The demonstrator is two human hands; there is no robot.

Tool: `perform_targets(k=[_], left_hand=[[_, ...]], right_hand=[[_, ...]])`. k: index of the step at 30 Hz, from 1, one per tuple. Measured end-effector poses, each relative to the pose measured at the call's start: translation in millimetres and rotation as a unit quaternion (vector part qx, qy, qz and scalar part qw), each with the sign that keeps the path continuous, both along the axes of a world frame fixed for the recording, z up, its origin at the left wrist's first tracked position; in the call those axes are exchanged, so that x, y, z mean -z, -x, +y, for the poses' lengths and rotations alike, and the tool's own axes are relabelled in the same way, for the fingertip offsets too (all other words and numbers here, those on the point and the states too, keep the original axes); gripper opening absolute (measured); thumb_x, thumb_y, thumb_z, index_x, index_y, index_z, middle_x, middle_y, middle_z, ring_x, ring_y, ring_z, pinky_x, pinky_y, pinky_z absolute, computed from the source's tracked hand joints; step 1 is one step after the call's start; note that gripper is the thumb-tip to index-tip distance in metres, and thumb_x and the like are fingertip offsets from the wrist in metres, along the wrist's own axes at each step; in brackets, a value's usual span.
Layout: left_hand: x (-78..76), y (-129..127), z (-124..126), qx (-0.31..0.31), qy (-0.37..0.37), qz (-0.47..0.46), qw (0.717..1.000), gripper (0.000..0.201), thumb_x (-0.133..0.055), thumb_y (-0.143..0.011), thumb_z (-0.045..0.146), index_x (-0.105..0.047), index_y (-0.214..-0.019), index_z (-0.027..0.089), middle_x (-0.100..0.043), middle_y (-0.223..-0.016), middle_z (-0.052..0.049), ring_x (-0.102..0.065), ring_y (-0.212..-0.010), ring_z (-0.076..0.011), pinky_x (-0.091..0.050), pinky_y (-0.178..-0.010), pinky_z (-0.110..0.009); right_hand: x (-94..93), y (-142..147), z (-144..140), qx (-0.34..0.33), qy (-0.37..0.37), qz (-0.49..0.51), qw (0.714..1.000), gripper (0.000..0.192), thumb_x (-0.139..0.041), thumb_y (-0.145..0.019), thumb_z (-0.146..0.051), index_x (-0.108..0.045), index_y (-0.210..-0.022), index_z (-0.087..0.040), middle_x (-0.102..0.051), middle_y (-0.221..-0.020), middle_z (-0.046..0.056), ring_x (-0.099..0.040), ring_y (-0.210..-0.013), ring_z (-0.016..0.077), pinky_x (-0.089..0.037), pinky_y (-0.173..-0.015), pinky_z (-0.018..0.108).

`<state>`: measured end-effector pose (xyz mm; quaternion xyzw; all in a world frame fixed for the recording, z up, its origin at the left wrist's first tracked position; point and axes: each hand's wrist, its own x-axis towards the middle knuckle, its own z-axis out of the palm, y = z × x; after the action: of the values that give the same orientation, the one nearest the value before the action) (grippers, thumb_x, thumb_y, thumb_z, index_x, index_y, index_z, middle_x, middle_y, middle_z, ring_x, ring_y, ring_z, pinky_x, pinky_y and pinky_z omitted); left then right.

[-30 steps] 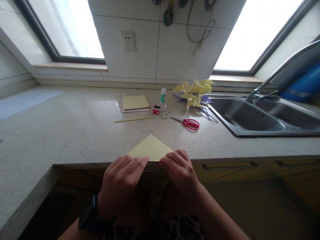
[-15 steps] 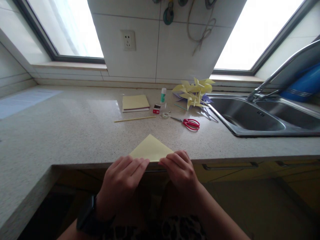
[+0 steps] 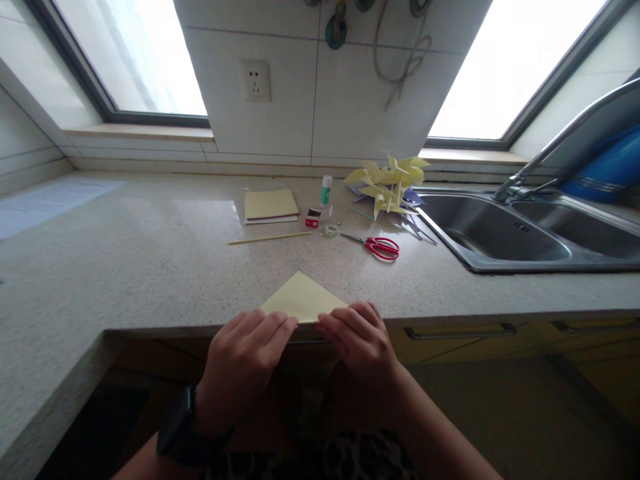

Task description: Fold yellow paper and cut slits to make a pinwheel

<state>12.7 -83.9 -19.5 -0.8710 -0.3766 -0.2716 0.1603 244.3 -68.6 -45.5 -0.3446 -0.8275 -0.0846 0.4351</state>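
Observation:
A sheet of pale yellow paper, folded into a triangle, lies at the counter's front edge with its point facing away from me. My left hand pinches the folded edge on the left, its fingers closed together over the paper. On the right, my right hand grips the same edge, fingers curled and thumb hidden beneath. A short stretch of the fold shows between the two hands. Both lower corners of the triangle are hidden under my fingers.
Beyond the paper on the counter lie a thin wooden stick, red-handled scissors, a tape roll, a small red box, a glue stick, a paper stack and yellow pinwheels. A sink is at right.
Both hands keep their hold on the paper's folded edge. The triangle's tip sits very slightly nearer to me; the left hand has shifted only a little.

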Motion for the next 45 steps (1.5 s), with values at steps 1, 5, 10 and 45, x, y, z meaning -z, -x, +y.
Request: perform_targets(k=[1,5,10,45], left_hand=[[0.8,0.0,0.0,-0.001,0.000,0.003,1.000,0.020,-0.054,-0.098,0.012,-0.070,-0.109,0.016,-0.074,-0.096,-0.003,-0.060,-0.078,-0.0226,-0.046,-0.068,-0.039],[2.5,0.0,-0.5,-0.004,0.001,0.011,1.000,0.021,-0.053,-0.099,0.013,-0.069,-0.112,0.015,-0.074,-0.097,-0.003,-0.061,-0.079,-0.0229,-0.046,-0.068,-0.040],[3.7,0.2,-2.5,-0.013,-0.006,0.012,1.000,0.022,-0.059,-0.097,0.013,-0.069,-0.117,0.017,-0.074,-0.100,-0.003,-0.062,-0.080,-0.0217,-0.045,-0.070,-0.039],[-1.1,-5.4,-3.0,-0.008,0.008,-0.005,1.000,0.020,-0.056,-0.097,0.013,-0.069,-0.112,0.016,-0.073,-0.100,-0.005,-0.061,-0.082,-0.0235,-0.046,-0.071,-0.040]], right_hand=[[0.4,0.0,0.0,-0.003,0.001,0.004,1.000,0.013,-0.071,-0.092,-0.016,-0.069,-0.103,-0.021,-0.072,-0.087,0.001,-0.054,-0.076,0.0175,-0.043,-0.073,0.035],[0.6,1.5,-0.1,-0.005,0.010,0.012,1.000,0.009,-0.070,-0.092,-0.014,-0.069,-0.098,-0.022,-0.071,-0.083,0.001,-0.053,-0.075,0.0175,-0.043,-0.073,0.035],[-0.9,3.2,0.0,0.001,-0.004,0.009,1.000,0.009,-0.072,-0.090,-0.014,-0.069,-0.097,-0.020,-0.071,-0.081,0.001,-0.052,-0.074,0.0174,-0.042,-0.072,0.035],[-4.1,7.8,1.1,0.039,-0.017,-0.003,0.999,0.005,-0.070,-0.093,-0.020,-0.068,-0.091,-0.023,-0.071,-0.079,-0.001,-0.055,-0.075,0.0177,-0.040,-0.075,0.036]])
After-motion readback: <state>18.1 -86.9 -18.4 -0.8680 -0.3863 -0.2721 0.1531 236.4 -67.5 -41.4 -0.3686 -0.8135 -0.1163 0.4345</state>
